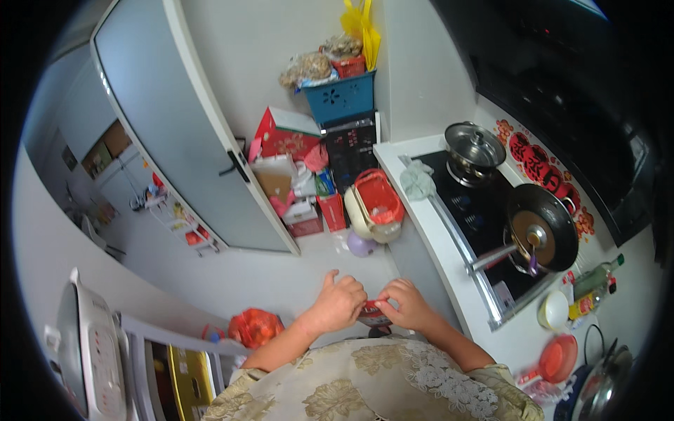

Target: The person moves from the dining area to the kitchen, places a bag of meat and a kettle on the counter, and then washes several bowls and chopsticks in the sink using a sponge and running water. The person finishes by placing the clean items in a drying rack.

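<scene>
Both my hands are close together in front of my body, at the lower middle of the view. Between them is a small red packet with printing on it. The fingers of my left hand pinch its upper left edge, the thumb side turned up. My right hand grips its upper right edge between thumb and fingers. Part of the packet is hidden behind the fingers, and I cannot tell what is in it.
To the right, a counter carries a gas hob, a lidded pot and a wok with a ladle. Bottles, a white bowl and a red strainer stand nearer. A door stands ajar; boxes line the wall.
</scene>
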Available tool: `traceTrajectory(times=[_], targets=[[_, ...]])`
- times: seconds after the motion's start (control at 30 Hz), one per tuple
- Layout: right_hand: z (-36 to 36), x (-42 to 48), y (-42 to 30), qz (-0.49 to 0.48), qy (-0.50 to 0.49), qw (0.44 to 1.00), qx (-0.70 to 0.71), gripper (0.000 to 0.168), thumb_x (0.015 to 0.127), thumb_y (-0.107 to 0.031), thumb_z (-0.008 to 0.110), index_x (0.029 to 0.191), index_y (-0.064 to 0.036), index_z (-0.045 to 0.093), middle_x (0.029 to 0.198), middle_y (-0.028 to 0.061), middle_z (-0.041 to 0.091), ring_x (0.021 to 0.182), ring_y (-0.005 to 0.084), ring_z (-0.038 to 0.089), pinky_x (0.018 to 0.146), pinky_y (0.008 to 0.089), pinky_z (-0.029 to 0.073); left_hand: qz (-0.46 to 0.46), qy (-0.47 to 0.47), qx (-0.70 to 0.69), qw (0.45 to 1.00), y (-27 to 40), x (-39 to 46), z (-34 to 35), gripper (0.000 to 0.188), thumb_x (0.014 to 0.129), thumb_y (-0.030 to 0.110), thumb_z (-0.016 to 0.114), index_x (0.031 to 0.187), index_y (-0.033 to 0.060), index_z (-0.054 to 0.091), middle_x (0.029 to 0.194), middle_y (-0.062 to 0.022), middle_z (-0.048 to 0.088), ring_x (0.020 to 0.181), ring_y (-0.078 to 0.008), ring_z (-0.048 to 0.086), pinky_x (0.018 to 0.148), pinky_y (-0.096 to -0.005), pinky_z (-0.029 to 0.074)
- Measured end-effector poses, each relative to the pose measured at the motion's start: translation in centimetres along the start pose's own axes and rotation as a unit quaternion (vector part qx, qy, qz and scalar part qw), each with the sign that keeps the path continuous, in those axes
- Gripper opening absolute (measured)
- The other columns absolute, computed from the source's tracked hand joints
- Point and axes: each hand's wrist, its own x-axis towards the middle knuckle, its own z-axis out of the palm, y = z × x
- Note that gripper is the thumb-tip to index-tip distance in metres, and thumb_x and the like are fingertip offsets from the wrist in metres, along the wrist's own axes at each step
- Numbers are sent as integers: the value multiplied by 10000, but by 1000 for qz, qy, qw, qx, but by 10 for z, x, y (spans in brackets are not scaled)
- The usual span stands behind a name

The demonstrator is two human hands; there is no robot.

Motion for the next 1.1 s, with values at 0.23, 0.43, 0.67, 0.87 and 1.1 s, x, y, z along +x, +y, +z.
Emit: traceTrajectory(times=[0.23, 0.43, 0.67, 0.87, 1.1], targets=[[-11, 54, 60, 41, 111, 991, 60, 183, 674, -94, 705, 818, -33, 609, 796, 89, 584, 775, 272, 547, 693, 360, 440, 77, -3, -26, 997, -63, 93, 5, 55, 668, 101, 593, 716, 111, 566, 732, -22, 507, 830, -205, 507, 888, -540, 319], [-15, 95, 106, 23, 196, 980, 10, 115, 651, -57, 703, 710, -50, 605, 689, 63, 578, 663, 252, 536, 633, 342, 423, 120, 0, -53, 991, -107, 148, 17, 58, 700, 88, 588, 744, 104, 554, 743, -25, 480, 819, -209, 497, 911, -523, 301], [-4, 155, 143, 74, 213, 974, -34, 114, 628, -59, 699, 663, -55, 591, 667, 67, 577, 625, 255, 539, 603, 343, 421, 179, 1, -88, 980, -194, 188, 29, 90, 742, 148, 597, 818, 110, 569, 844, -27, 499, 906, -213, 493, 944, -537, 271], [26, 242, 149, 112, 246, 962, -37, 108, 658, -47, 710, 708, -43, 615, 705, 82, 585, 664, 227, 564, 619, 314, 447, 97, 1, -81, 992, -298, 195, -13, 260, 754, 232, 644, 979, 123, 570, 1008, -36, 509, 1046, -212, 466, 967, -604, 213], [47, 332, 157, 127, 221, 966, -29, 104, 674, -57, 716, 726, -42, 628, 729, 73, 595, 720, 210, 566, 660, 303, 444, 93, -3, -67, 993, -409, 195, -40, 152, 739, 233, 652, 828, 126, 593, 859, -17, 540, 951, -223, 493, 936, -585, 251]])
